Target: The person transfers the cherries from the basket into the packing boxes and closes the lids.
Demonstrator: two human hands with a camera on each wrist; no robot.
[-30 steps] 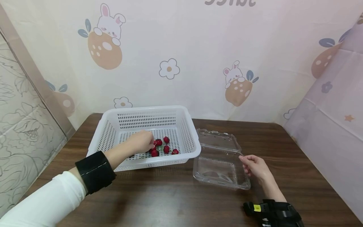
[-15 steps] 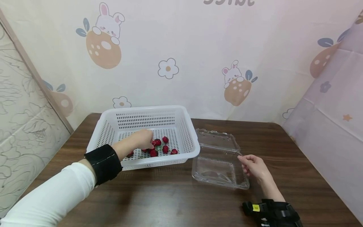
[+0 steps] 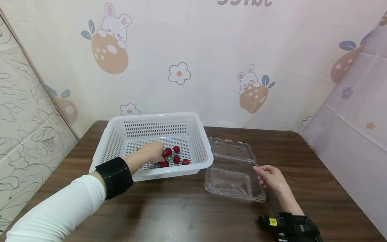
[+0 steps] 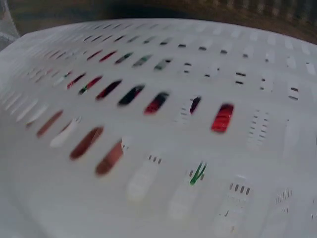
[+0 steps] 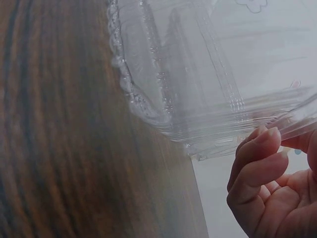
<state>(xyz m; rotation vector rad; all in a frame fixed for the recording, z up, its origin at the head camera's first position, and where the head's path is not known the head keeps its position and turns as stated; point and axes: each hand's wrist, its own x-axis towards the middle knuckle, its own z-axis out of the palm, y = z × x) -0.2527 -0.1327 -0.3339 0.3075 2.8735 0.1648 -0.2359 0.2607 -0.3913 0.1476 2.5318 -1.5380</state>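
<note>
A white plastic basket (image 3: 202,165) with slotted walls holds several small dark-red fruits (image 3: 176,159). Inside it my left hand (image 3: 151,152) reaches down, its fingertips right at the fruits; I cannot tell whether they hold one. The left wrist view looks through the basket's slotted wall (image 4: 163,131), with red and green showing in the gaps. To the right, my right hand (image 3: 273,178) pinches the side edge of an open, clear plastic clamshell box (image 3: 232,179) between thumb and fingers. The right wrist view shows these curled fingers (image 5: 260,171) at the clear rim.
The basket and clamshell box stand side by side on a dark wooden table (image 3: 181,211). Behind the table hangs a pale curtain (image 3: 208,43) printed with rabbits and flowers. A black strap (image 3: 115,178) wraps the left wrist, and a black device (image 3: 291,227) sits on the right one.
My left forearm has shifted right, while the hand stays among the fruits and has turned a little. My right hand and the clamshell box stay in place.
</note>
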